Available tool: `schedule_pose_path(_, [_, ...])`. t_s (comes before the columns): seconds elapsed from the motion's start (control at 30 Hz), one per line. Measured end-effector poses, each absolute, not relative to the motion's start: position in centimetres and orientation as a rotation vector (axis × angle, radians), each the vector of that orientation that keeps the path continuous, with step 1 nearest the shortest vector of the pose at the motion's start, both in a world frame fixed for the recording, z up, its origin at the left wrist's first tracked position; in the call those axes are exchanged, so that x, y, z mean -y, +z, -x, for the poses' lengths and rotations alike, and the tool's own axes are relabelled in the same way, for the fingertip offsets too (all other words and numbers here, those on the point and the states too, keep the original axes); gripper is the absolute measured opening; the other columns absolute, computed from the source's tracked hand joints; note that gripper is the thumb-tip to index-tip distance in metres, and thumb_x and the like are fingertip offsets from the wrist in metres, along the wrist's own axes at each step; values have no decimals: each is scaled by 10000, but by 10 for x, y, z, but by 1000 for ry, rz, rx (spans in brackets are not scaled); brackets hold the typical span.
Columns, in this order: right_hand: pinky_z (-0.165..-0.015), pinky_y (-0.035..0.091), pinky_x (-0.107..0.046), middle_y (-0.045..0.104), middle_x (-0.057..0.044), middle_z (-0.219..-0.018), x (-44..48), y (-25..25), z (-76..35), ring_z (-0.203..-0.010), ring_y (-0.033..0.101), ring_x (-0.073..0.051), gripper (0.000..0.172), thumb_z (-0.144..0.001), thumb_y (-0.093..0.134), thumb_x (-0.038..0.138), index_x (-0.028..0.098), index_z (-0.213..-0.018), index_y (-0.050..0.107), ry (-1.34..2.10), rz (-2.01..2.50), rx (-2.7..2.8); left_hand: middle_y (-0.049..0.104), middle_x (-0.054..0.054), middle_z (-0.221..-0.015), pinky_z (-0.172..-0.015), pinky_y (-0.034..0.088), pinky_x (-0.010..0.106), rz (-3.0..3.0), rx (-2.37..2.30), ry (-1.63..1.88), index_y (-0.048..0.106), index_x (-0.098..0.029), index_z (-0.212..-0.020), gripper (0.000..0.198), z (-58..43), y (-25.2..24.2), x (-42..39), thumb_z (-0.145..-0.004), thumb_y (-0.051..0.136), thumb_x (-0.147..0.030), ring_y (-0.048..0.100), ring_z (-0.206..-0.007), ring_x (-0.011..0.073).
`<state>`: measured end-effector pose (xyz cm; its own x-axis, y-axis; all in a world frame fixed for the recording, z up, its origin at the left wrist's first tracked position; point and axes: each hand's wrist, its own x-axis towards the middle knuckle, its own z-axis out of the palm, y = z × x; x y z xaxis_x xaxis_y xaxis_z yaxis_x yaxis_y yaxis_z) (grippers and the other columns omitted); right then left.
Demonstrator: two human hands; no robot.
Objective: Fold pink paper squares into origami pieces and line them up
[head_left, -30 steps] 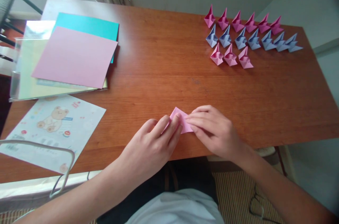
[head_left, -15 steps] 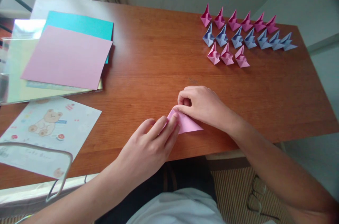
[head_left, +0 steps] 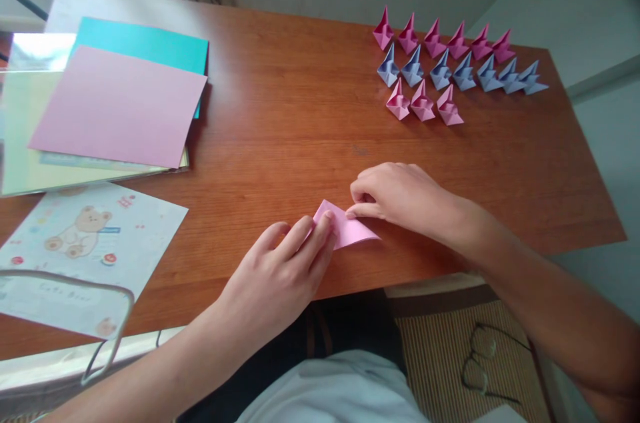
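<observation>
A small folded piece of pink paper (head_left: pixel 346 229) lies on the wooden table near its front edge. My left hand (head_left: pixel 287 263) holds it down, with the fingertips on its left part and the thumb hidden underneath. On the paper's upper right edge, my right hand (head_left: pixel 395 193) has thumb and forefinger closed in a pinch, the other fingers curled. The paper's right corner points to the right, slightly raised. Further back on the right stand folded paper figures in three rows: dark pink ones (head_left: pixel 434 41), blue ones (head_left: pixel 440 71) and light pink ones (head_left: pixel 423 103).
On the left of the table (head_left: pixel 270 96), a pink sheet (head_left: pixel 120 106) and a turquoise sheet (head_left: pixel 150 43) lie on a clear folder. Nearer is a bear-printed sheet (head_left: pixel 145 229) with a pale metal bar (head_left: pixel 65 276) across it. Eyeglasses (head_left: pixel 475 359) rest below on a woven mat.
My right hand has slid right along the paper's edge, away from its top corner, which now shows. My left hand stays on the paper. The view has shifted slightly.
</observation>
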<state>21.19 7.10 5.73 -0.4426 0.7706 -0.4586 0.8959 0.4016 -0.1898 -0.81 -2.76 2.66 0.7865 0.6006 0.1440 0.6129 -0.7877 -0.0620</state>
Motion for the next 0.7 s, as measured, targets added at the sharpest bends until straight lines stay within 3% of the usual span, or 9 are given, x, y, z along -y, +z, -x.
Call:
schedule_pose_path(0.3, [-541, 235, -305, 738, -20, -772, -38, 63, -260, -741, 665, -197, 317, -908, 731, 414, 219, -666, 666, -576, -1370, -2262, 602, 146, -1478, -847, 525, 383, 2904, 1014, -188, 668, -83, -1327, 416, 10, 27, 27, -995, 419, -114, 621, -1184, 269])
schedule_pose_path(0.4, [-574, 308, -294, 705, 16, -773, -28, 59, -269, -708, 631, -168, 223, -863, 782, 332, 227, -711, 657, -754, -1407, -2355, 625, 118, -1457, -843, 524, 388, 2928, 1044, -223, 685, -101, -1297, 386, 10, 24, 25, -992, 450, -127, 631, -1152, 270])
schedule_pose_path(0.5, [-654, 401, -289, 690, 17, -819, -16, 50, -264, -731, 630, -159, 151, -926, 705, 344, 241, -819, 675, -925, -1686, -2389, 643, 83, -1439, -816, 521, 401, 2939, 1115, -315, 699, -140, -1266, 350, 9, 19, 24, -977, 503, -148, 635, -1112, 276])
schedule_pose_path(0.7, [-703, 414, -336, 652, -46, -891, 11, 34, -225, -855, 620, -243, 191, -926, 685, 335, 218, -838, 563, -487, -1977, -2451, 715, 75, -1303, -778, 531, 406, 2954, 1304, -556, 713, -148, -1181, 284, 3, 13, 20, -950, 548, -149, 624, -1028, 277])
